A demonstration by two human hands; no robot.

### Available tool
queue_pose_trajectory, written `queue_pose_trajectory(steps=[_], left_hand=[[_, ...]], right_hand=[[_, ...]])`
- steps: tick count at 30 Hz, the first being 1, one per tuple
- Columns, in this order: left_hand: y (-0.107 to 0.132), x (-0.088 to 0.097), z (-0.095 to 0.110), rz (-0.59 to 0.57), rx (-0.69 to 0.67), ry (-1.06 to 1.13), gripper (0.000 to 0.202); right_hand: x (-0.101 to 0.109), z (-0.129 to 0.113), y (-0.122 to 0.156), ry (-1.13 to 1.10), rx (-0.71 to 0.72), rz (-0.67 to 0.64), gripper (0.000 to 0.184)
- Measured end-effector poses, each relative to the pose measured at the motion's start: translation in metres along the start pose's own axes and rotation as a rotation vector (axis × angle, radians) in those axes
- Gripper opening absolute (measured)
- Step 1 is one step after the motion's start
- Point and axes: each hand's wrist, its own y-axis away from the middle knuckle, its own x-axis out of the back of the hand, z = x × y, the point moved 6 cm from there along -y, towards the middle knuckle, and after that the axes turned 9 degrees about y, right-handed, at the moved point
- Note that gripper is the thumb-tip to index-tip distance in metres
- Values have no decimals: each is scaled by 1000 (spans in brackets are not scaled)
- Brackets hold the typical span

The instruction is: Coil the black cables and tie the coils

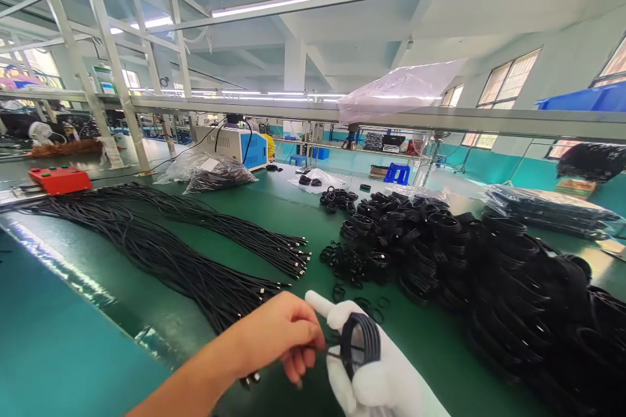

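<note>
A black cable wound into a tight ring, the coiled cable (368, 337), sits in my right hand (374, 371), which wears a white glove and has its fingers closed round the coil. My bare left hand (294, 332) is just left of it, fingers pinched. Between those fingers and the coil runs a thin black strand (333, 353); whether it is a cable end or a band I cannot tell. Left of my hands lie long straight black cables (186, 267) in two bundles, metal plugs pointing right. Thin black bands (372, 307) lie loose just beyond the glove.
A large heap of coiled black cables (440, 254) covers the right side of the green table (288, 199). A red box with buttons (59, 179) stands at the left. Farther back are a plastic bag (215, 172), a blue and white machine (244, 146) and bagged goods (548, 208).
</note>
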Motion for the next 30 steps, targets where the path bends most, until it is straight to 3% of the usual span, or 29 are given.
queue_pose_trajectory(steps=[3, 6, 8, 11, 13, 16, 23, 30], left_hand=[[1, 9, 15, 92, -144, 359, 16], [3, 11, 19, 160, -290, 436, 25], [7, 11, 19, 223, -351, 303, 27], [14, 9, 24, 354, -428, -124, 34], [16, 1, 30, 365, -520, -408, 41], [13, -10, 31, 327, -607, -628, 45], [6, -7, 20, 460, -588, -647, 41], [9, -6, 14, 570, -617, -602, 41]], right_hand=[[-5, 5, -5, -49, -24, -73, 67], [-6, 3, -7, -27, -77, 2, 76], [-4, 0, -6, -3, -118, 85, 79], [-5, 2, -5, 32, -210, 102, 74], [-6, 11, -4, 49, -289, 48, 64], [-4, 24, -2, -35, -306, 14, 51], [0, 41, -4, -299, -383, -38, 46], [-9, 27, -6, -319, -267, -88, 31]])
